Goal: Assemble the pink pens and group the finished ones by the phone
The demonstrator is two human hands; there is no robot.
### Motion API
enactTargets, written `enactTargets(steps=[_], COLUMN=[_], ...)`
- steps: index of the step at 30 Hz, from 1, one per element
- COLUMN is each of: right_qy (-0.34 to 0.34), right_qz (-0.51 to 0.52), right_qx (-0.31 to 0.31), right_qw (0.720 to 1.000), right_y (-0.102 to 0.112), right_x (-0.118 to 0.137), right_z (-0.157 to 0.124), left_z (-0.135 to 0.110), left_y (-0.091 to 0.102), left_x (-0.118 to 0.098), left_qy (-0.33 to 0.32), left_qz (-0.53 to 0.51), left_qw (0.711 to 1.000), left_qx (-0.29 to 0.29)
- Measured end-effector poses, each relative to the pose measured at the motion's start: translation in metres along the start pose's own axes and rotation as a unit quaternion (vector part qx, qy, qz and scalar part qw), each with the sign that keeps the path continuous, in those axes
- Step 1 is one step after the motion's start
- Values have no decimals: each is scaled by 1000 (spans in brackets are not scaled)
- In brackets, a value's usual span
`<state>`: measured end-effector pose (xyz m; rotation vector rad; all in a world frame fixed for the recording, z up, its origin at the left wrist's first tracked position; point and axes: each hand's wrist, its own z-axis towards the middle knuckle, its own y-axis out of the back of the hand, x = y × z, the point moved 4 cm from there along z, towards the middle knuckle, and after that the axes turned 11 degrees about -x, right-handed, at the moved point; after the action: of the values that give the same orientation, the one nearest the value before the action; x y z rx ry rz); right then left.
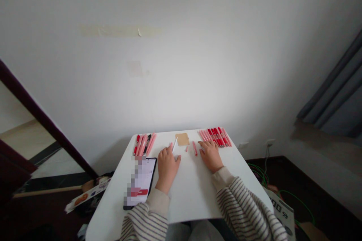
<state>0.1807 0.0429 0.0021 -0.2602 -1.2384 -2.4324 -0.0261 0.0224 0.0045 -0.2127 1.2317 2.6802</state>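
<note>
On the bench point(188, 199), we saw the left hand point(169, 162) curled beside a slim white rod point(175, 144); whether it gripped anything we could not tell. Rightward lay the short pink tube point(195, 148), its long axis running away from us, just left of the nearer right hand point(210, 155), whose thumb and forefinger stood apart.

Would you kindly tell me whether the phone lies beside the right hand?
No, the phone lies beside the left hand on the white table.
</note>
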Motion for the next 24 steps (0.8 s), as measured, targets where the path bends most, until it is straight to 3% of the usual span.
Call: enactTargets(steps=[6,10,24], right_qy=[40,88,98], right_qz=[49,73,69], right_qx=[-39,-30,-12], right_qw=[997,993,993], right_y=[7,4,-10], right_x=[16,30,38], right_z=[0,-1,1], left_z=[1,1,1], left_y=[4,5,7], left_x=[-2,-4,-7], left_qy=[4,5,4], left_qz=[0,-2,5], left_qw=[1000,1000,1000], left_qx=[6,8,7])
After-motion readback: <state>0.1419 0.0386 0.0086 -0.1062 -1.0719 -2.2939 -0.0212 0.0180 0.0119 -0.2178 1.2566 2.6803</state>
